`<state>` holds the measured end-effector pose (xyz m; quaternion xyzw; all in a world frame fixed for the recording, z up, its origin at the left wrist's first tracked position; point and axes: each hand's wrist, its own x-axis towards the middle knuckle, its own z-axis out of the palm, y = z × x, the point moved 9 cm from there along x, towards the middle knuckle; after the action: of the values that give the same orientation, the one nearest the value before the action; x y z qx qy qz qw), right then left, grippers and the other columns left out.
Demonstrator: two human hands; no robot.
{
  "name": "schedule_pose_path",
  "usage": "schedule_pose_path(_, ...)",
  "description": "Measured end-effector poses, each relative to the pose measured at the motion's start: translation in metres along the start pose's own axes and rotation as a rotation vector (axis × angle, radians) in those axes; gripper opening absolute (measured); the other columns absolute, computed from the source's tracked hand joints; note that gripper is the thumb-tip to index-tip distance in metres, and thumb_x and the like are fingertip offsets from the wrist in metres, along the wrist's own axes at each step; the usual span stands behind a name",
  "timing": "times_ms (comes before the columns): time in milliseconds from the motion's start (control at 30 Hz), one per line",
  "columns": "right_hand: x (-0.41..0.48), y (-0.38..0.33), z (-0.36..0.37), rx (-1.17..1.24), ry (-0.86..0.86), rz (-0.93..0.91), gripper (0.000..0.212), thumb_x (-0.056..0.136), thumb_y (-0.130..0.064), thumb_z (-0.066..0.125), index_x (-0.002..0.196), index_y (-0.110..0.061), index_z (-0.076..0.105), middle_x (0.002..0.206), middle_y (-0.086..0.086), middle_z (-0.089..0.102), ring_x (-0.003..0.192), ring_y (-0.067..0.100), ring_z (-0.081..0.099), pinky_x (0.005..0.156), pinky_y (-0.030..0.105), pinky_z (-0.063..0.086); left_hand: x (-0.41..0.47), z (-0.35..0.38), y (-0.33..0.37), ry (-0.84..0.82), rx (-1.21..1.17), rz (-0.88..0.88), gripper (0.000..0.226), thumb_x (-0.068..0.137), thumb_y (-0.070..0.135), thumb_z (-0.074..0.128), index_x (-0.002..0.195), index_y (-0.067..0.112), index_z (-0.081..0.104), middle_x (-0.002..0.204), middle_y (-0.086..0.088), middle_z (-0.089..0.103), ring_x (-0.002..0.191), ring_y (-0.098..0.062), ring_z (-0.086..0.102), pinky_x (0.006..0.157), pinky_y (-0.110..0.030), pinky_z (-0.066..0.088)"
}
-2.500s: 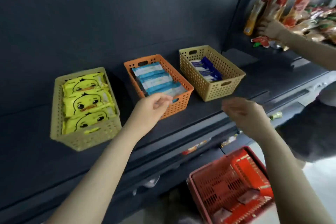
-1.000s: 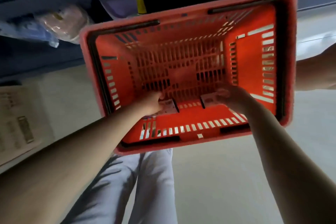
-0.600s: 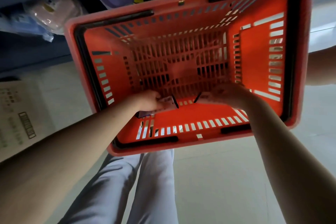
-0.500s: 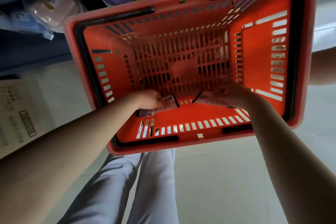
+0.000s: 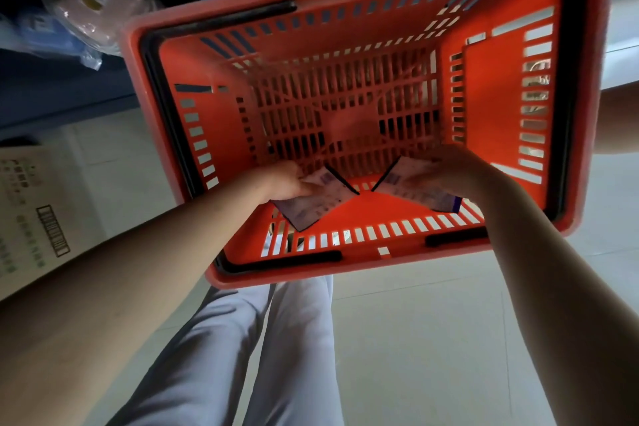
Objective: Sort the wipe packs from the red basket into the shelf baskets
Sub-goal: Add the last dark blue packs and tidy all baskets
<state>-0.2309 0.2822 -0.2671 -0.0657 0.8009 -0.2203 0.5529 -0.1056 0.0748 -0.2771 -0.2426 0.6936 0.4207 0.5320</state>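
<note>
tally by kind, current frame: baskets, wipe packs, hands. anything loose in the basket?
red basket: 1
wipe packs: 2, the left pack and the right pack
hands: 2, the left hand gripping the left pack, the right hand gripping the right pack
loose packs visible in the basket: 0
Total: 5

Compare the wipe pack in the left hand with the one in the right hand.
The left pack juts rightward from the left hand; the right pack juts leftward from the right hand. The left pack's lower corner reaches the near wall's slots; the right pack's shows a purple edge. Both are pale, purple-printed, dark-edged at the inner end, inside the red basket.
</note>
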Motion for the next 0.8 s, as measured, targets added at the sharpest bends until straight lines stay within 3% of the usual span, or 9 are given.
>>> schedule_pose_path(100, -0.016, -0.009, -0.014, 0.118, 0.047, -0.001, 0.053, 0.072, -0.014, 0.080, 0.118, -0.027, 0.056, 0.113, -0.004, 0.062, 0.111, 0.024, 0.057, 0.088, 0.047, 0.054, -0.012, -0.012, 0.011, 0.094, -0.131, 0.041, 0.046, 0.088, 0.034, 0.067, 0.127, 0.014, 0.056, 0.130, -0.004, 0.058, 0.114, -0.021, 0.055, 0.088, -0.027, 0.039)
schedule_pose_path(233, -0.078, -0.034, -0.050, 0.453, 0.291, -0.017, 0.048, 0.072, -0.012, 0.082, 0.111, -0.017, 0.054, 0.108, 0.002, 0.065, 0.101, 0.027, 0.063, 0.084, 0.045, 0.055, -0.068, -0.040, 0.044, 0.216, -0.362, 0.171, 0.030, 0.088, 0.020, 0.068, 0.115, 0.014, 0.057, 0.112, -0.001, 0.064, 0.092, -0.014, 0.063, 0.071, -0.024, 0.049)
schedule_pose_path(333, -0.155, -0.074, -0.076, 0.574, 0.431, -0.094, 0.038, 0.073, -0.010, 0.081, 0.103, -0.018, 0.058, 0.095, -0.003, 0.070, 0.092, 0.020, 0.069, 0.076, 0.035, 0.056, -0.151, -0.066, 0.072, 0.322, -0.470, 0.297, 0.018, 0.087, 0.016, 0.069, 0.102, 0.016, 0.061, 0.101, -0.002, 0.070, 0.088, -0.017, 0.067, 0.074, -0.031, 0.050)
schedule_pose_path(433, -0.246, -0.133, -0.096, 0.657, 0.500, -0.187, 0.033, 0.079, -0.008, 0.076, 0.105, -0.020, 0.059, 0.098, -0.002, 0.072, 0.090, 0.018, 0.071, 0.073, 0.034, 0.058, -0.257, -0.088, 0.095, 0.407, -0.567, 0.386, 0.017, 0.089, 0.012, 0.065, 0.104, 0.016, 0.060, 0.101, -0.001, 0.070, 0.085, -0.011, 0.065, 0.073, -0.028, 0.049)
schedule_pose_path(500, -0.302, -0.171, -0.104, 0.740, 0.558, -0.242, 0.026, 0.084, -0.010, 0.071, 0.103, -0.024, 0.060, 0.100, 0.002, 0.073, 0.089, 0.020, 0.072, 0.076, 0.039, 0.059, -0.324, -0.099, 0.102, 0.485, -0.625, 0.392, 0.013, 0.092, 0.016, 0.061, 0.100, 0.026, 0.058, 0.102, 0.004, 0.068, 0.089, -0.012, 0.065, 0.074, -0.028, 0.051)
schedule_pose_path(600, -0.366, -0.234, -0.100, 0.822, 0.582, -0.347, 0.021, 0.092, -0.022, 0.062, 0.113, -0.022, 0.058, 0.102, 0.002, 0.071, 0.090, 0.015, 0.070, 0.076, 0.034, 0.058, -0.406, -0.117, 0.097, 0.634, -0.717, 0.362, 0.006, 0.091, 0.027, 0.058, 0.096, 0.025, 0.061, 0.102, 0.000, 0.069, 0.086, -0.015, 0.066, 0.068, -0.027, 0.049)
schedule_pose_path(700, -0.413, -0.300, -0.089, 0.865, 0.587, -0.439, 0.024, 0.094, -0.034, 0.057, 0.113, -0.019, 0.057, 0.095, -0.002, 0.068, 0.079, 0.005, 0.067, 0.066, 0.020, 0.053, -0.471, -0.130, 0.092, 0.680, -0.838, 0.409, 0.025, 0.081, 0.050, 0.067, 0.091, 0.027, 0.067, 0.087, 0.007, 0.074, 0.077, -0.012, 0.069, 0.067, -0.026, 0.052)
schedule_pose_path(767, -0.432, -0.341, -0.079, 0.906, 0.510, -0.470, 0.028, 0.092, -0.036, 0.060, 0.112, -0.017, 0.055, 0.088, -0.003, 0.062, 0.067, 0.000, 0.063, 0.061, 0.014, 0.048, -0.509, -0.140, 0.093, 0.653, -0.882, 0.467, 0.058, 0.058, 0.072, 0.073, 0.098, 0.030, 0.066, 0.092, 0.008, 0.074, 0.082, -0.012, 0.071, 0.073, -0.030, 0.055)
schedule_pose_path(800, -0.438, -0.359, -0.074, 0.901, 0.471, -0.471, 0.032, 0.089, -0.038, 0.063, 0.112, -0.017, 0.054, 0.088, -0.002, 0.060, 0.068, 0.002, 0.061, 0.064, 0.018, 0.048, -0.525, -0.145, 0.091, 0.641, -0.893, 0.485, 0.071, 0.049, 0.076, 0.074, 0.103, 0.031, 0.064, 0.098, 0.007, 0.073, 0.087, -0.012, 0.071, 0.075, -0.031, 0.055)
